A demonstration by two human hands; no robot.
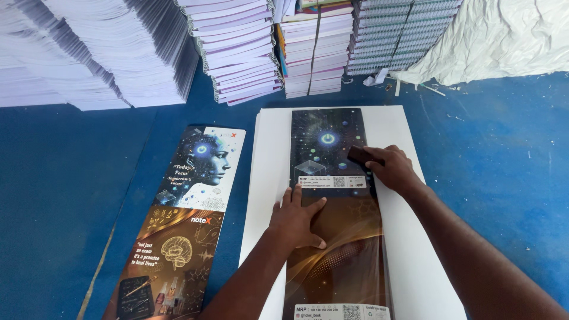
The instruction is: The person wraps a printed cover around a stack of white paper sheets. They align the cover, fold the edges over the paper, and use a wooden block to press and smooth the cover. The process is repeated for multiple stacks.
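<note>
Your left hand lies flat, fingers spread wide, pressing on the long printed cover strip that sits on top of the white sheet stack. Your right hand is curled around a small dark block, resting it on the strip's right side near the pale label panel. A second printed cover strip lies just beside the stack, to its left, on the blue floor. Notebook piles stand beyond.
</note>
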